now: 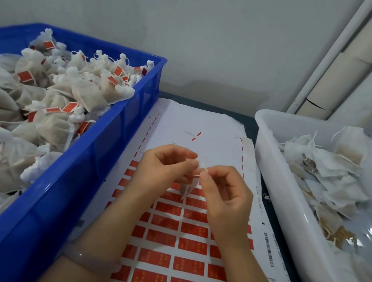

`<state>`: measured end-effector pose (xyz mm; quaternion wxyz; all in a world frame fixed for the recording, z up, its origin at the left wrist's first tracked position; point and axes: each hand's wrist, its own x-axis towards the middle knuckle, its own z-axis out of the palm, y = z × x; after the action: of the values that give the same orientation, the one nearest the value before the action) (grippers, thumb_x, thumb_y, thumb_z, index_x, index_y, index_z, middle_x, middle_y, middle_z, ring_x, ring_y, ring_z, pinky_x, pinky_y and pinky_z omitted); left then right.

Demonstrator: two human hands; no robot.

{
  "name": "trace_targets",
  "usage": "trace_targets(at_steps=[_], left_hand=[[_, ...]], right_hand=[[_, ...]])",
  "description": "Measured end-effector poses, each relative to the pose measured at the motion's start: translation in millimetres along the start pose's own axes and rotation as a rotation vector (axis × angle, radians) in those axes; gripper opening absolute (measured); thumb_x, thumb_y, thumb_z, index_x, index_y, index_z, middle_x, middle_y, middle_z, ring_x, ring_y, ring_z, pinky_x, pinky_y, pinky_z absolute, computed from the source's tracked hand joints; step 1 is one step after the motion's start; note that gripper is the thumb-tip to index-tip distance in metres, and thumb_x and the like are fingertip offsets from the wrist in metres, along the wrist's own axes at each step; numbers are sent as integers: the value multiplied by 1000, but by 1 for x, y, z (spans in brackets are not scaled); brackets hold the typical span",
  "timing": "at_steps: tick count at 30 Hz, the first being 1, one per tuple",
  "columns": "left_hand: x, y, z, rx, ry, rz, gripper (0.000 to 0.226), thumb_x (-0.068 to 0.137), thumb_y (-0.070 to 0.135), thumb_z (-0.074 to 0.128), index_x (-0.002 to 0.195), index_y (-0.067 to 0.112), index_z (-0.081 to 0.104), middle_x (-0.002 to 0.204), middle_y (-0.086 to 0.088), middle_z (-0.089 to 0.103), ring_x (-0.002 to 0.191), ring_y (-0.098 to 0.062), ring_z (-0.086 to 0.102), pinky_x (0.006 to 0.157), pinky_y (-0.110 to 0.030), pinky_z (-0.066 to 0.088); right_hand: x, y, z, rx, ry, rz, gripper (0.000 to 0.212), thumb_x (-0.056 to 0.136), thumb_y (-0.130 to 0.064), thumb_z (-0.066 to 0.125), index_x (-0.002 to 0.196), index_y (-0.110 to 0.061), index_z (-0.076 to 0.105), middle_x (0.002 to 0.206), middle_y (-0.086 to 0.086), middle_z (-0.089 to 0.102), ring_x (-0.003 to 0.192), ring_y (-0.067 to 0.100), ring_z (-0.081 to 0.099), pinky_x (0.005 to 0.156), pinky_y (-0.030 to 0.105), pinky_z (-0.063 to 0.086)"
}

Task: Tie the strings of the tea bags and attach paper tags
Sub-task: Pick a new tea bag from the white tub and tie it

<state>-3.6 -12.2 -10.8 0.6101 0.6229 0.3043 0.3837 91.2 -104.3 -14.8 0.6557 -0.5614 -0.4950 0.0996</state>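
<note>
A small white tea bag (188, 187) hangs between my two hands above the label sheet. My left hand (166, 166) grips the bag's gathered top with curled fingers. My right hand (223, 190) pinches the thin white string (203, 166) that sticks up from the bag, thumb against forefinger. Under both hands lies a white backing sheet of red paper tags (190, 246), with its upper rows peeled bare.
A blue crate (102, 155) on the left is heaped with tied tea bags (48, 95) that carry red tags. A white tub (274, 179) on the right holds untied tea bags (327, 177). A wall and pipes stand behind.
</note>
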Motion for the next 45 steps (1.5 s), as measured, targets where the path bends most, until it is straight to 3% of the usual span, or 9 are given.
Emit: trace_targets(at_steps=[5, 11, 16, 22, 28, 31, 37, 42, 45], left_hand=[[-1, 1, 1, 96, -11, -6, 17, 82, 8, 67, 86, 24, 68, 65, 9, 68, 65, -11, 69, 57, -17, 53], [-7, 6, 1, 104, -181, 122, 20, 82, 5, 65, 88, 23, 68, 80, 2, 69, 74, -19, 69, 64, -29, 58], [-8, 5, 2, 101, -188, 151, 22, 81, 7, 69, 88, 23, 55, 79, -7, 67, 70, -26, 67, 66, -33, 59], [-6, 3, 2, 79, -119, 108, 24, 78, -1, 68, 67, 10, 50, 71, -6, 69, 65, -16, 69, 58, -20, 54], [-6, 2, 3, 396, -71, 198, 24, 81, 1, 64, 76, 24, 62, 72, 6, 67, 68, -8, 67, 66, -23, 58], [-8, 4, 5, 568, 14, 288, 18, 83, 10, 66, 80, 27, 68, 74, 19, 64, 69, 0, 64, 69, -10, 52], [-9, 2, 14, 766, 39, 360, 16, 90, 18, 59, 97, 17, 73, 87, 2, 72, 73, -6, 62, 68, -8, 44], [-10, -1, 16, 341, -46, 59, 19, 92, 21, 54, 88, 29, 70, 73, 16, 68, 73, 0, 64, 58, -7, 48], [-7, 3, 17, 65, 22, -199, 27, 83, 49, 58, 72, 27, 70, 67, 11, 68, 70, -9, 66, 64, -19, 52]], right_hand=[[0, 3, -1, 25, 38, 17, 7, 81, -20, 59, 78, -25, 61, 79, -9, 66, 75, 9, 63, 66, 12, 50], [6, 11, -7, -11, -7, 105, 5, 87, -20, 56, 84, -24, 58, 99, -21, 65, 99, 2, 61, 80, 13, 49], [8, 11, -12, -6, -101, 154, 10, 90, -15, 57, 82, -20, 58, 74, -7, 62, 65, 5, 58, 57, 14, 48], [6, 13, -9, 11, 15, 134, 11, 88, -13, 59, 82, -23, 58, 75, -8, 64, 69, 10, 62, 59, 16, 51], [-1, 19, 0, -47, 85, 62, 16, 89, -14, 59, 83, -28, 56, 78, -13, 62, 71, 4, 60, 60, 10, 47], [0, 20, 1, -74, 108, 3, 11, 88, -20, 58, 84, -30, 56, 82, -14, 62, 74, 4, 60, 62, 9, 47], [1, 23, 3, -91, 131, -45, 12, 88, -15, 57, 86, -27, 56, 82, -11, 62, 77, 5, 60, 67, 11, 48], [0, 22, 1, -130, 73, -84, 8, 88, -11, 55, 88, -18, 58, 80, -12, 61, 74, 2, 60, 64, 8, 47], [0, 19, 2, -154, 4, -133, 5, 88, -11, 56, 87, -15, 59, 82, -8, 62, 77, 4, 61, 69, 8, 47]])
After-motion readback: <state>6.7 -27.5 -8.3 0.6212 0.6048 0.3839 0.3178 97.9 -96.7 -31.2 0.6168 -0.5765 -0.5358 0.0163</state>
